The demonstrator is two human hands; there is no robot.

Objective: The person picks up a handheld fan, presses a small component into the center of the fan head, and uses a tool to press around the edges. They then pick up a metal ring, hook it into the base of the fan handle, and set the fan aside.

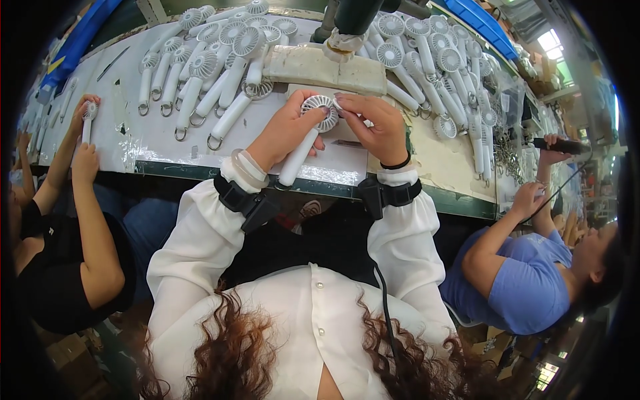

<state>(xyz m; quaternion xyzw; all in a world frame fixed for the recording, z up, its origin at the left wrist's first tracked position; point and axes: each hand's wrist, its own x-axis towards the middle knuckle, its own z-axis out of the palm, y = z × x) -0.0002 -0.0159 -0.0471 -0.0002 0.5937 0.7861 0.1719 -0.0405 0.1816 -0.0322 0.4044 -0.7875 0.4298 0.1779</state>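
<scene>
Over the table (160, 148), the left hand (291, 123) holds the white fan (303, 150) by its head — handle slanting nearward-left; the right hand (375, 121) meets its right rim, fingers narrow (grip unclear).

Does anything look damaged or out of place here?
Yes: the white table covering has dark, ragged patches toward the left, perhaps tears or wear. The white fan in the left hand shows no clear damage, though its head is partly hidden.
</scene>
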